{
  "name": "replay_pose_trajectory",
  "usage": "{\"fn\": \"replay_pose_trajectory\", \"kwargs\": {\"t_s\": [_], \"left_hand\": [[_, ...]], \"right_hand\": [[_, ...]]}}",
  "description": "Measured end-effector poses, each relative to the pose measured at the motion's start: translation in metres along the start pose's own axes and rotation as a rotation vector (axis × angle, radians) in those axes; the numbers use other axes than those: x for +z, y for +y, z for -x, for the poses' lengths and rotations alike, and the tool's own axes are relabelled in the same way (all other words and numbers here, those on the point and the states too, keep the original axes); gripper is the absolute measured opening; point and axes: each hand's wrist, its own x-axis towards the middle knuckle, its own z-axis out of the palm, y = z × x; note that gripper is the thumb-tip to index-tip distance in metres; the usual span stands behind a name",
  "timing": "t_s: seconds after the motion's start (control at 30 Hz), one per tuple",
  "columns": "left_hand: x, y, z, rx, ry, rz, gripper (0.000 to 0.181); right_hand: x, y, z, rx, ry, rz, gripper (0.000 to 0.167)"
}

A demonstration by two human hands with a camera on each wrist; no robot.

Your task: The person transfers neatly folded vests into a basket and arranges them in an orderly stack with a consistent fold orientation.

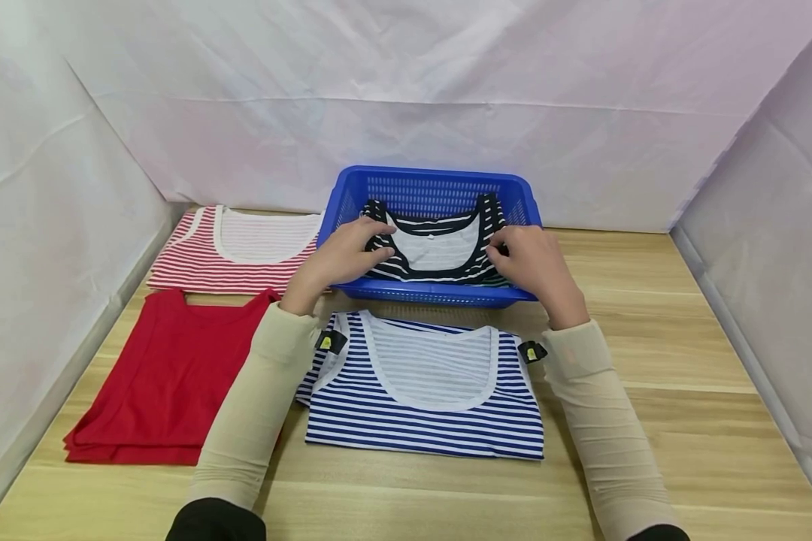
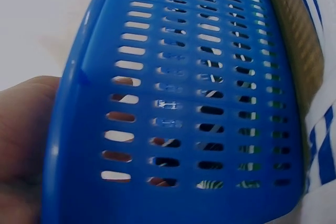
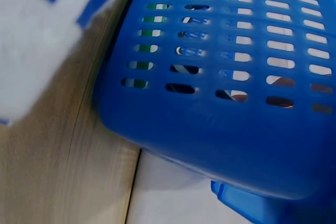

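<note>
A black-and-white striped tank top (image 1: 438, 259) lies folded in a blue plastic basket (image 1: 433, 291), its scooped neckline facing up. My left hand (image 1: 346, 254) reaches over the basket's left rim, thumb and forefinger apart at the garment's left side. At the opposite side my right hand (image 1: 529, 259) has bent fingers against the garment's right edge; whether they pinch the cloth is unclear. Through the slots in the left wrist view, green-and-white striped cloth (image 2: 249, 166) shows low in the basket. The right wrist view shows the basket wall (image 3: 210, 124), with the fingers mostly hidden.
A blue-and-white striped tank top (image 1: 426, 428) lies folded before the basket, between my forearms. To the left are a red tank top (image 1: 156, 383) and a red-and-white striped one (image 1: 243, 278). White cloth walls (image 1: 406, 98) bound the wooden table (image 1: 704, 421).
</note>
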Motion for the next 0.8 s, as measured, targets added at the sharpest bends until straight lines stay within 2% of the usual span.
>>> {"fn": "replay_pose_trajectory", "kwargs": {"t_s": [0.2, 0.5, 0.8], "left_hand": [[-0.0021, -0.0024, 0.0009, 0.002, -0.030, -0.019, 0.046], [-0.0003, -0.0007, 0.0019, 0.020, -0.132, 0.007, 0.035], [0.0020, 0.0039, 0.0032, -0.009, -0.205, -0.043, 0.041]], "right_hand": [[-0.0020, -0.0030, 0.0004, 0.001, -0.024, -0.007, 0.021], [-0.0034, -0.0041, 0.0003, -0.024, -0.161, -0.042, 0.023], [-0.0051, -0.0053, 0.0020, -0.028, -0.198, -0.062, 0.022]]}}
